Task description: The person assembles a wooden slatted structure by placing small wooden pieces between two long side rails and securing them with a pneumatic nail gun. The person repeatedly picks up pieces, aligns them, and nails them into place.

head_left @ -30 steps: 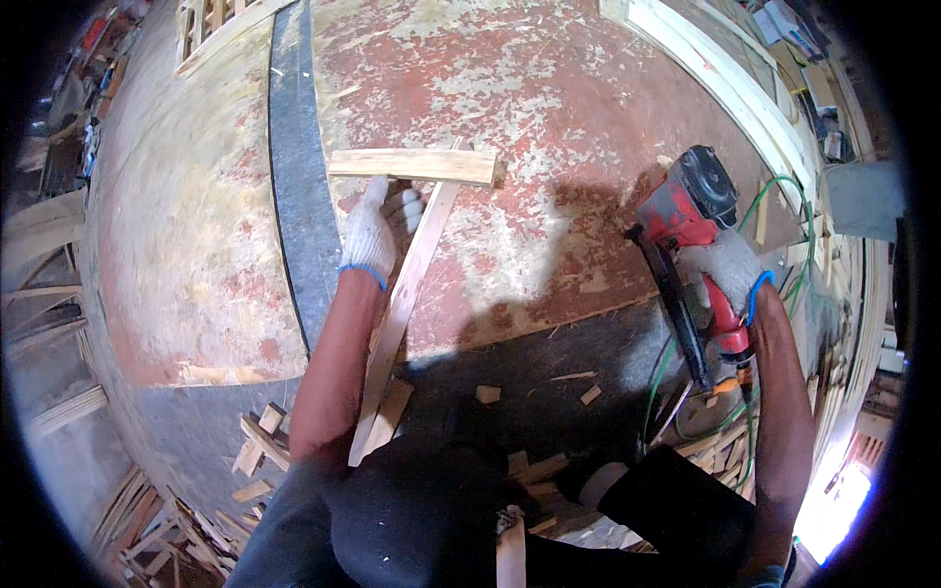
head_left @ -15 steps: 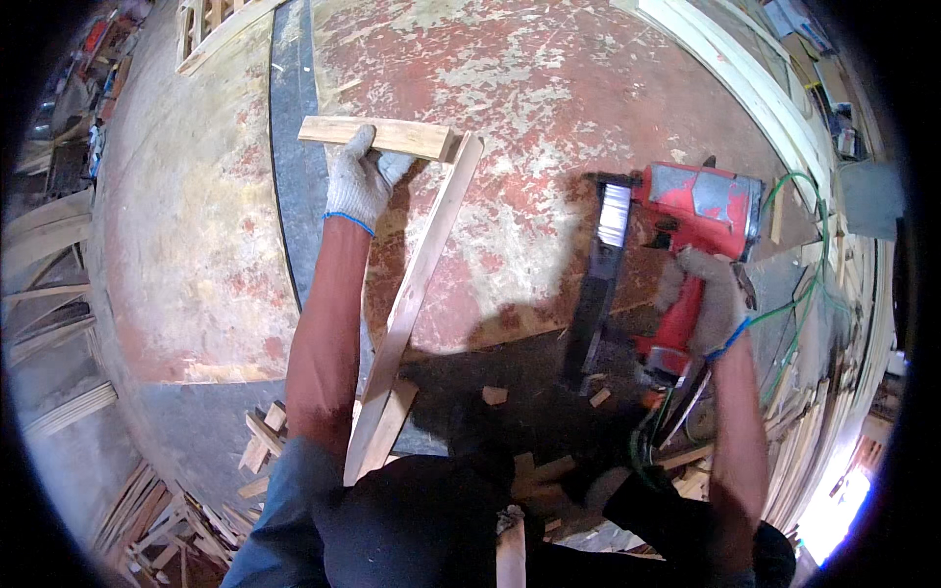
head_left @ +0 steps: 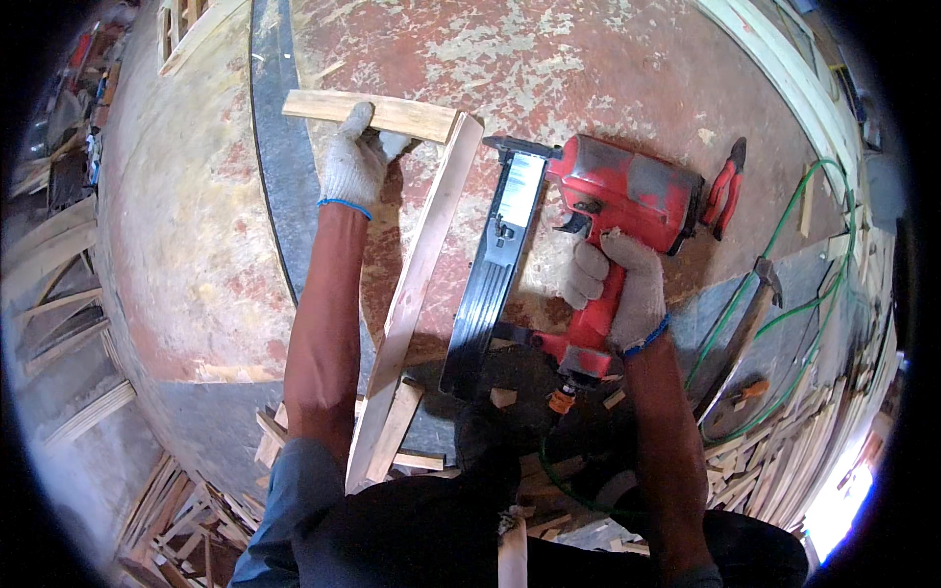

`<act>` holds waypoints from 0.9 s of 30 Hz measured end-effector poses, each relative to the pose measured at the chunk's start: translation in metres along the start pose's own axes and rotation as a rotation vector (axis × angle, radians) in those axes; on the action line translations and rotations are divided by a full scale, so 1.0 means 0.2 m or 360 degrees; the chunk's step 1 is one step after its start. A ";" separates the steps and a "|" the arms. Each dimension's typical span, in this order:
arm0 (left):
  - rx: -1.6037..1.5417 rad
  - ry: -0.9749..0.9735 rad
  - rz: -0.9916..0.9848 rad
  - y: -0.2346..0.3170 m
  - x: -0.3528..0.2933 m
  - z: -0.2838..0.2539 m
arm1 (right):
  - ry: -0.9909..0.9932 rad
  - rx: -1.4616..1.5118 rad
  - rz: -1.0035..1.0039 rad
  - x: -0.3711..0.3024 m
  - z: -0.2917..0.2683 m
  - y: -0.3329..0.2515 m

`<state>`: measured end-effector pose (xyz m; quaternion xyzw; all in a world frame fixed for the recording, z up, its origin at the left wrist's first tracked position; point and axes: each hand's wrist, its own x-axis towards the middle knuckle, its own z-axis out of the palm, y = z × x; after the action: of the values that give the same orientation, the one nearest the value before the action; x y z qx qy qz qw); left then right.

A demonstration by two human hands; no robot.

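Observation:
My left hand (head_left: 353,169), in a white knit glove, grips a short wooden board (head_left: 392,114). The board's right end meets the top of a long wood strip (head_left: 420,265), which slants down toward my body. Gloved as well, my right hand (head_left: 627,286) is wrapped round the handle of a red pneumatic nail gun (head_left: 627,191). The gun's black magazine (head_left: 485,284) points down to the left, and its nose is just right of the corner where the two wood pieces meet. I cannot tell whether the nose touches the strip.
Red-handled pliers (head_left: 723,191) and a hammer (head_left: 740,338) lie on the right. A green air hose (head_left: 828,294) loops beside them. Wood scraps (head_left: 176,519) are piled at lower left, more strips (head_left: 784,451) at lower right. A slatted wooden frame (head_left: 196,29) stands far left.
My right hand has brought the nail gun leftward, close to the joint of the two wood pieces. Pliers and hammer are now uncovered. The left hand keeps its hold on the board.

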<state>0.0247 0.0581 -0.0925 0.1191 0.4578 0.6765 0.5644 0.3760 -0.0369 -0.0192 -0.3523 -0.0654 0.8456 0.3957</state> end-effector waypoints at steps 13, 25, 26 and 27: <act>0.0182 0.0017 0.0050 -0.01 -0.04 0.08 | -0.0054 0.0229 0.0111 0.06 0.00 0.01; 0.0173 -0.0012 -0.0014 -0.01 -0.02 0.04 | -0.0161 0.0352 0.0074 0.12 -0.01 0.05; 0.0173 -0.0006 -0.0020 -0.01 -0.02 0.05 | -0.0153 0.0361 0.0090 0.12 -0.01 0.06; 0.0172 -0.0001 -0.0026 -0.01 -0.02 0.05 | -0.0145 0.0368 0.0103 0.13 -0.02 0.06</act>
<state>0.0344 0.0593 -0.0875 0.1459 0.4944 0.6461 0.5629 0.3600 -0.0272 -0.0400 -0.2675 0.0259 0.8750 0.4027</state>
